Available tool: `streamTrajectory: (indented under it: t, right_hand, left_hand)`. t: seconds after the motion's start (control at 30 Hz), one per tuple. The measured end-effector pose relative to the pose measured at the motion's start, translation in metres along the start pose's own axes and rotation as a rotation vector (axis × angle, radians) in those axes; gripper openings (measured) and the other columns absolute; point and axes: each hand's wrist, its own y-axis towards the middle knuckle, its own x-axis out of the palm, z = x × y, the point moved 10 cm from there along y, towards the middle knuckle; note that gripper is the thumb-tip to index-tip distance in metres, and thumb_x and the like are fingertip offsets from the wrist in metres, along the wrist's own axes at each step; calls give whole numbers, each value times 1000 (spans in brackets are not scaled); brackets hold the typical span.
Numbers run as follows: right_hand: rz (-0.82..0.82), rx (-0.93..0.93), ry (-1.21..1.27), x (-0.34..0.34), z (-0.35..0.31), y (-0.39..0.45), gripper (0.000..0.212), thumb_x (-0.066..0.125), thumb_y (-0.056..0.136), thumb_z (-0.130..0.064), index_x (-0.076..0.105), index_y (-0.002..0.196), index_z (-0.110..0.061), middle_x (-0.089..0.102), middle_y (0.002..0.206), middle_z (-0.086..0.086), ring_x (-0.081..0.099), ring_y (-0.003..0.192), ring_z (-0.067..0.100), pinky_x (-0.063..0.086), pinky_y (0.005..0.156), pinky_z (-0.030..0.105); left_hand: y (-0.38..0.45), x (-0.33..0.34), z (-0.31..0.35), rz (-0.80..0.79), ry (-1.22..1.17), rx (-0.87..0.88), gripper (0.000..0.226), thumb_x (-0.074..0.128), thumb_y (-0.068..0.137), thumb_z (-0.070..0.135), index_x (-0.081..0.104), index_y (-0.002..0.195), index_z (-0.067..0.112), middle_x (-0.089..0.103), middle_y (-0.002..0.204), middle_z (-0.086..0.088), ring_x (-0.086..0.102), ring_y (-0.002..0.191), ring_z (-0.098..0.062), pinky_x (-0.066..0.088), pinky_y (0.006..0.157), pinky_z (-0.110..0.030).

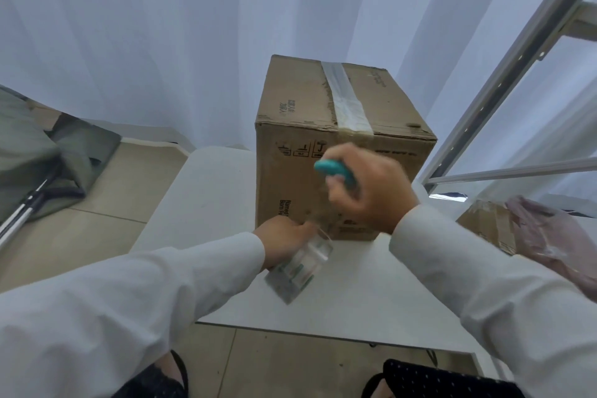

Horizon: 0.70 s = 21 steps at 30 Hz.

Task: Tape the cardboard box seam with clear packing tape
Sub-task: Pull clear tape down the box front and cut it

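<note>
Right hand fisted on teal-handled cutter, left hand gripping tape roll just below. Best keeping strip taut, slicing close to cardboard box.

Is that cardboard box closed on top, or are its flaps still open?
Closed. The cardboard box stands upright on the table, top flaps flat, with a tape strip running along the seam and over the front edge.
</note>
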Motion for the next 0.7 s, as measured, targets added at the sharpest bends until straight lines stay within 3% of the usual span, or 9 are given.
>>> streamTrajectory:
  t: [0.07, 0.1, 0.13, 0.2, 0.33, 0.43, 0.7]
  right_hand:
    - [256, 162, 2, -44, 25, 11, 19, 50, 86, -18, 54, 102, -10, 58, 82, -2, 53, 67, 14, 46, 62, 17]
    - [309, 298, 29, -55, 47, 12, 19, 49, 89, -22, 51, 106, -13, 62, 91, 3, 57, 75, 18, 51, 69, 25]
    - [288, 426, 28, -56, 67, 11, 21, 46, 92, -26, 47, 110, -15, 63, 101, 6, 58, 83, 21, 52, 76, 31]
    - [146, 545, -58, -44, 87, 6, 25, 43, 95, -32, 43, 115, -18, 62, 111, 7, 58, 84, 21, 49, 76, 29]
    - [151, 543, -53, -36, 74, 5, 28, 44, 96, -31, 43, 120, -17, 62, 111, 6, 51, 77, 13, 42, 73, 23]
    - [175, 531, -70, -38, 63, 8, 29, 44, 96, -29, 43, 121, -16, 62, 110, 7, 50, 77, 13, 44, 75, 25]
    - [133, 476, -103, -37, 47, 18, 27, 42, 96, -29, 42, 120, -15, 62, 103, 7, 53, 72, 16, 47, 70, 26]
  left_hand:
    - [0, 0, 2, -20, 39, -7, 37, 39, 89, 45, 49, 75, 12, 48, 76, -10, 47, 71, -25, 39, 67, -30]
    - [-1, 1, 3, -27, 57, -9, 36, 38, 89, 45, 47, 74, 13, 45, 74, -10, 45, 70, -24, 37, 64, -29]
    - [-2, 1, 4, -32, 72, -11, 37, 38, 89, 45, 45, 70, 14, 43, 69, -8, 43, 66, -24, 36, 61, -28]
    - [-3, 2, 5, -38, 92, -15, 38, 38, 89, 46, 41, 65, 16, 40, 64, -5, 40, 62, -23, 33, 58, -27]
    - [-6, 1, 11, -46, 98, -1, 39, 37, 90, 47, 46, 70, 14, 46, 68, -7, 46, 64, -24, 38, 59, -27]
    - [-5, -4, 13, -39, 107, 11, 41, 38, 89, 48, 52, 76, 13, 51, 78, -10, 51, 70, -25, 41, 67, -30]
    - [-5, -21, 24, -5, 226, 50, 38, 38, 90, 47, 55, 82, 13, 54, 81, -9, 51, 75, -24, 38, 68, -29]
